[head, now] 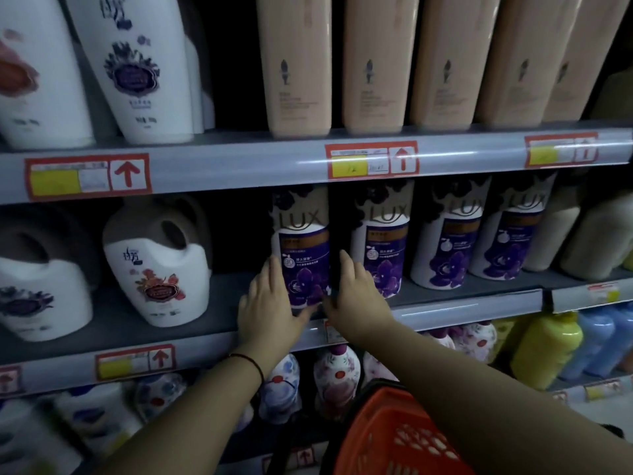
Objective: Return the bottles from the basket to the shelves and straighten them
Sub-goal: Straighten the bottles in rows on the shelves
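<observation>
A white and purple LUX bottle (302,245) stands upright on the middle shelf (191,313), leftmost in a row of like bottles (380,241). My left hand (265,303) presses its left side and my right hand (352,296) its right side, so both hands clasp its lower half. The orange basket (397,437) hangs at the bottom, under my right forearm; its inside is mostly hidden.
White handled jugs (156,265) stand left of the LUX bottle with a gap between. Peach bottles (375,63) fill the top shelf. Floral bottles (337,375) and yellow and blue bottles (544,347) sit on the lower shelf. Price tags line the shelf edges.
</observation>
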### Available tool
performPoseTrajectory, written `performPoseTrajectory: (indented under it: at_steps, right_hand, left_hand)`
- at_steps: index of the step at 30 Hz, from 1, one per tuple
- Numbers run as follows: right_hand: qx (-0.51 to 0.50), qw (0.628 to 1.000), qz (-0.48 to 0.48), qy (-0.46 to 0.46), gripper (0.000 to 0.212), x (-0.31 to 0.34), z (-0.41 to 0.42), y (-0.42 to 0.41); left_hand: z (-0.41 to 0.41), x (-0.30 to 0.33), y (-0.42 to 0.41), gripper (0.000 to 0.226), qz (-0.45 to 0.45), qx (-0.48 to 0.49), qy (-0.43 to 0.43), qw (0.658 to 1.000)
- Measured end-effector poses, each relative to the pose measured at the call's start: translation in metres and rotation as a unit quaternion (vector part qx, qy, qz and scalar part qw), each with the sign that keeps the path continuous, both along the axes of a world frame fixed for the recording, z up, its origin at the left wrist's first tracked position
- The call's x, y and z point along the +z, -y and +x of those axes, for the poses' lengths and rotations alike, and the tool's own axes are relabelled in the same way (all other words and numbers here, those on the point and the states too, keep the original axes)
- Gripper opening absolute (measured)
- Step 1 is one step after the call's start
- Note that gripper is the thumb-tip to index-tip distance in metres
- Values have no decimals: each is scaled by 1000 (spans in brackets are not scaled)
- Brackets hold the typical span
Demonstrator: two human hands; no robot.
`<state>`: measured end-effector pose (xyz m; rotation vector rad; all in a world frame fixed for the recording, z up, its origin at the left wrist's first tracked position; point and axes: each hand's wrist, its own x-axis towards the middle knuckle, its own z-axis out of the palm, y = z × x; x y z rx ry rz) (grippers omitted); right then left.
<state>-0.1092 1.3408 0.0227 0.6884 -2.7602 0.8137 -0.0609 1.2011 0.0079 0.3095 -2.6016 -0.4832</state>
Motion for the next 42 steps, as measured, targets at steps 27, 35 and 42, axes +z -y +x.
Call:
performPoseTrajectory:
  at_steps: [27, 35, 42]
  right_hand:
    - [-76, 991, -106, 23, 97, -28, -1, 43]
    - [81, 991, -43, -93, 81, -25, 69, 131]
    - [125, 968, -186, 112, 107, -11, 46, 201]
  left_hand:
    - [13, -5, 47, 79, -46, -49, 18, 998]
    - [76, -9, 129, 79, -90, 96, -139, 981]
    - [82, -28, 191, 101, 150, 42, -101, 983]
